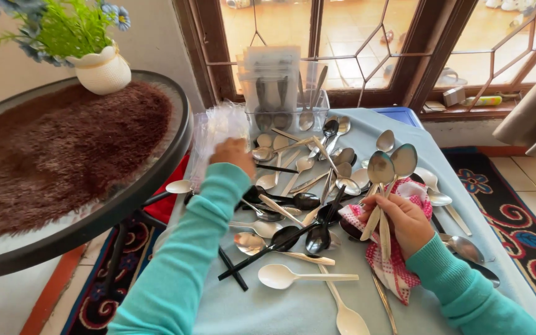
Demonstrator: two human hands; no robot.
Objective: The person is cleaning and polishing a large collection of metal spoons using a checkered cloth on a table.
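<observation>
Right hand point(407, 223) grips two metal spoons point(391, 166) upright against a pink checked cloth point(398, 273); left hand point(234, 155) reaches into clear plastic bags point(215, 127), fingers hidden, grasp unclear; cutlery litters the table point(293, 310).

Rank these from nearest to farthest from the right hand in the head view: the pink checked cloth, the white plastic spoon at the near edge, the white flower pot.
From the right hand:
1. Pink checked cloth: under the hand, touching it.
2. White plastic spoon: to its left, nearer the table's front.
3. White flower pot: far left, on the round side table.
</observation>
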